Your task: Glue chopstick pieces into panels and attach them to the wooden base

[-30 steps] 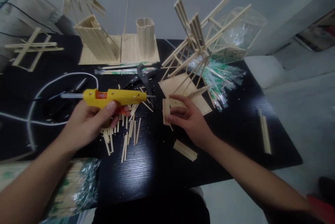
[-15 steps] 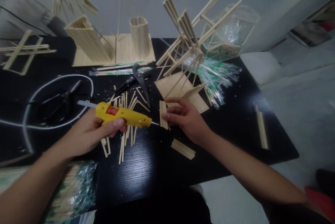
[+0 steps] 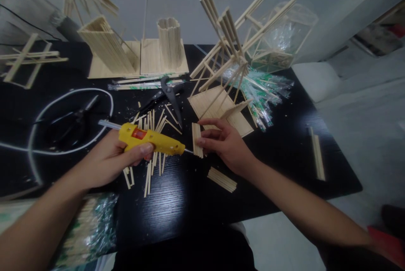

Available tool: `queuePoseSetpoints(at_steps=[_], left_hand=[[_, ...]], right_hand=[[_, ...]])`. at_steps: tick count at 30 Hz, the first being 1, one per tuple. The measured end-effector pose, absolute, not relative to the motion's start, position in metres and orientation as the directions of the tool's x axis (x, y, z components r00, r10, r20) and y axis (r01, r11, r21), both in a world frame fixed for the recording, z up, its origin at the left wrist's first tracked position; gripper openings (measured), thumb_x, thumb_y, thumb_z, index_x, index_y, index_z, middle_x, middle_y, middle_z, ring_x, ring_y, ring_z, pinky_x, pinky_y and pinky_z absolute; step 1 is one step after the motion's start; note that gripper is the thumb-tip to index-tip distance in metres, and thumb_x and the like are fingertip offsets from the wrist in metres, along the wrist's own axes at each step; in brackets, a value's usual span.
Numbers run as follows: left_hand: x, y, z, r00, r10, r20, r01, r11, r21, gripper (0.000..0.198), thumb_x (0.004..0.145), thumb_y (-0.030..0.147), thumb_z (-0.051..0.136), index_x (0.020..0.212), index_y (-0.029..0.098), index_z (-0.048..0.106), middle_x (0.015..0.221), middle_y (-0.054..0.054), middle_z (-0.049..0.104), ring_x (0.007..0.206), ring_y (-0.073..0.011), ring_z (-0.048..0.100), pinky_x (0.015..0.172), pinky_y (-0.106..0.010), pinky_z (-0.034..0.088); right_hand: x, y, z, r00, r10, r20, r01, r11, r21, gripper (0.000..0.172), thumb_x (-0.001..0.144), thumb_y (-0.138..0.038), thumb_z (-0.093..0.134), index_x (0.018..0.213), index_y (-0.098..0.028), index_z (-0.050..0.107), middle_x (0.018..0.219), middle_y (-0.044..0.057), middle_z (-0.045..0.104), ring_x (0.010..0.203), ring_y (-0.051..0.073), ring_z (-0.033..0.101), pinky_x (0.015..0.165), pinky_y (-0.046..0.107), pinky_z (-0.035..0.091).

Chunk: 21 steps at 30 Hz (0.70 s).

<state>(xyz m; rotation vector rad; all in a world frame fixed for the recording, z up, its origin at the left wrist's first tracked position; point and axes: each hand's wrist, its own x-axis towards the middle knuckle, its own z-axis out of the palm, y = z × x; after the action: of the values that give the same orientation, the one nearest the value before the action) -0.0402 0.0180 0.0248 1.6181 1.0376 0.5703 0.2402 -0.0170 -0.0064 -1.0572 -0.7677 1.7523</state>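
My left hand (image 3: 111, 160) grips a yellow glue gun (image 3: 151, 141), thumb along its side. Its metal nozzle touches the lower edge of a small panel of glued wooden sticks (image 3: 197, 139). My right hand (image 3: 226, 143) holds that panel on the black table (image 3: 190, 203), fingers pressed against its right side. Loose cut sticks (image 3: 152, 165) lie scattered under the glue gun. A second small stick panel (image 3: 222, 179) lies just in front of my right hand.
Behind stand stick models: a slanted block (image 3: 106, 47), a fluted tube (image 3: 169, 41) on a flat base, and a tall open frame (image 3: 228, 51). Black scissors (image 3: 167, 93), a white cable (image 3: 63, 123), plastic wrappers (image 3: 262, 93), packs of sticks (image 3: 88, 228), a stick bundle (image 3: 316, 157).
The glue gun came down and to the right until its nozzle met the stick panel. My right hand closed in on the panel and has stayed on it.
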Motion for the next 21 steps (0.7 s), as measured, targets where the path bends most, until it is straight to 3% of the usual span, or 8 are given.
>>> queuePoseSetpoints(at_steps=[6, 13, 21], left_hand=[[-0.0444, 0.0172, 0.0211, 0.487, 0.85, -0.2, 0.367, 0.009, 0.93, 0.025, 0.087, 0.041, 0.071, 0.072, 0.021, 0.073, 0.062, -0.002, 0.067, 0.051, -0.0132, 0.059, 0.044, -0.02, 0.049], [-0.0466, 0.0193, 0.0172, 0.479, 0.855, -0.197, 0.398, -0.012, 0.917, 0.03, 0.088, 0.047, 0.069, 0.07, 0.023, 0.072, 0.062, -0.003, 0.066, 0.051, -0.0145, 0.06, 0.044, -0.022, 0.048], [-0.0472, 0.0198, 0.0156, 0.464, 0.868, -0.175, 0.398, -0.028, 0.917, 0.034, 0.09, 0.049, 0.068, 0.067, 0.024, 0.069, 0.057, -0.002, 0.062, 0.048, -0.0133, 0.057, 0.042, -0.022, 0.044]], right_hand=[[0.2402, -0.0166, -0.0061, -0.201, 0.919, -0.339, -0.379, -0.392, -0.839, 0.051, 0.062, -0.025, 0.098, 0.105, -0.025, 0.07, 0.08, -0.005, 0.074, 0.067, 0.011, 0.07, 0.062, 0.023, 0.062], [0.2409, -0.0178, -0.0077, -0.221, 0.918, -0.328, -0.373, -0.391, -0.842, 0.047, 0.067, -0.023, 0.095, 0.107, -0.025, 0.07, 0.081, -0.005, 0.074, 0.072, 0.012, 0.072, 0.068, 0.026, 0.064], [0.2398, -0.0181, -0.0056, -0.232, 0.909, -0.347, -0.385, -0.413, -0.825, 0.049, 0.063, -0.022, 0.097, 0.105, -0.025, 0.071, 0.079, -0.005, 0.074, 0.069, 0.011, 0.072, 0.064, 0.023, 0.063]])
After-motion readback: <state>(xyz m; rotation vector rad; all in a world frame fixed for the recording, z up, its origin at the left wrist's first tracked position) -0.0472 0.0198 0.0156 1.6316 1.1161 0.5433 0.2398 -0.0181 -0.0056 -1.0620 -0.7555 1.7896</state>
